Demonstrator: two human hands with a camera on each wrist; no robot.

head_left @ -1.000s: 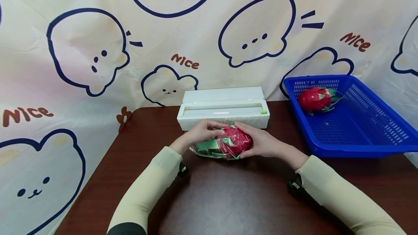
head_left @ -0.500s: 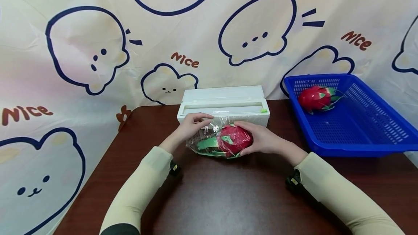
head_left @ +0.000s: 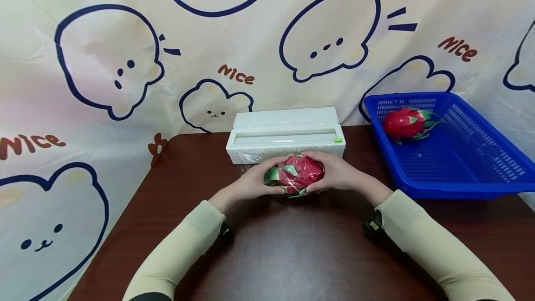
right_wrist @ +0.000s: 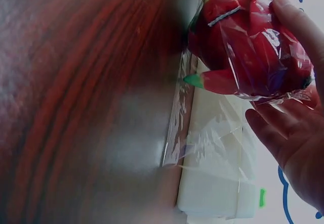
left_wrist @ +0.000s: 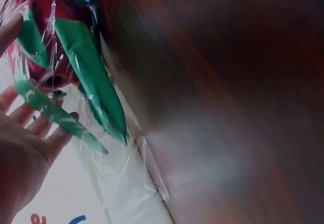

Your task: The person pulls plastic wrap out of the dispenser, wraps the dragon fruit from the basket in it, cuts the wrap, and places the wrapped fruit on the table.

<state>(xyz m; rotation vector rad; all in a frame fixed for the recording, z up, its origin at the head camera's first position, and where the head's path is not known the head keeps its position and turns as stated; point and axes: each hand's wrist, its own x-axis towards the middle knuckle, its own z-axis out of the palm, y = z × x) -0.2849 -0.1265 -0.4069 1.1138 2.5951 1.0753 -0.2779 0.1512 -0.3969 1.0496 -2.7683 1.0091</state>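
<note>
A red dragon fruit [head_left: 298, 174] with green leaf tips is covered in clear plastic wrap, held between both hands in front of a white box. My left hand [head_left: 256, 181] grips its leafy left end, thumb on the near side and fingers on the far side. The rounded red end is gripped by my right hand [head_left: 339, 173]. In the left wrist view, long green leaves [left_wrist: 91, 67] lie under shiny film over the palm. Loose plastic wrap [right_wrist: 217, 138] stretches from the fruit across the box front in the right wrist view.
The open white cling-film box [head_left: 251, 155], with a small green slider [head_left: 338, 140], stands behind the hands. At the right is a blue plastic basket [head_left: 464, 188] with a second dragon fruit [head_left: 403, 124] inside. A patterned cloth [head_left: 251, 36] hangs behind the brown table [head_left: 267, 254].
My left hand let go of the wrap, drew back left, then came in again and took hold of the leafy end, folding the film in. My right hand kept its grip.
</note>
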